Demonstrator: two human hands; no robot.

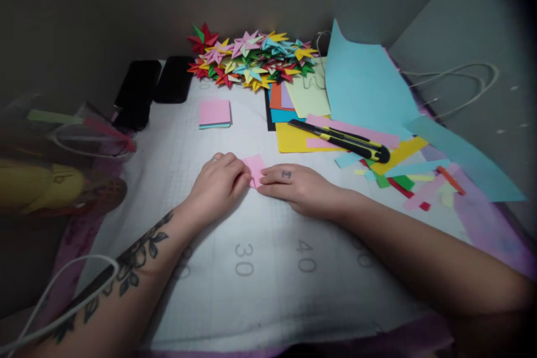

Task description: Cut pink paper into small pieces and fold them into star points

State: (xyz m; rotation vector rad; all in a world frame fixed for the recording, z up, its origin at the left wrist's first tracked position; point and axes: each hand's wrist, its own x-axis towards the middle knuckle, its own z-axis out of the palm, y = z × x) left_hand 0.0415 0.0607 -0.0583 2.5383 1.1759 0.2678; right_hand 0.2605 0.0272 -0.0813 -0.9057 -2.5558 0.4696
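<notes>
- One small pink paper sits at the centre of the frame, held on the tabletop between a person's two hands.
- The left hand, just left of centre, has its fingers curled; we see its grip clamped on the paper's left side, thumb and forefinger together.
- The right hand, just right of centre, lies with fingers close together, tips touching the paper's right edge; we cannot tell whether that grip is clamped.
- Above the left hand, we find a neat stack of paper squares, pink on top.
- Folded paper stars in many colours crowd the top centre of the frame.
- Right of centre, a black-and-yellow utility knife lies slantwise across pink and yellow paper.
- A large light-blue sheet rises at upper right; below it we see cut paper scraps strewn about.
- At upper left, two dark flat devices lie side by side.
- Along the left edge, we note a blurred yellow object, too indistinct for us to name.
</notes>
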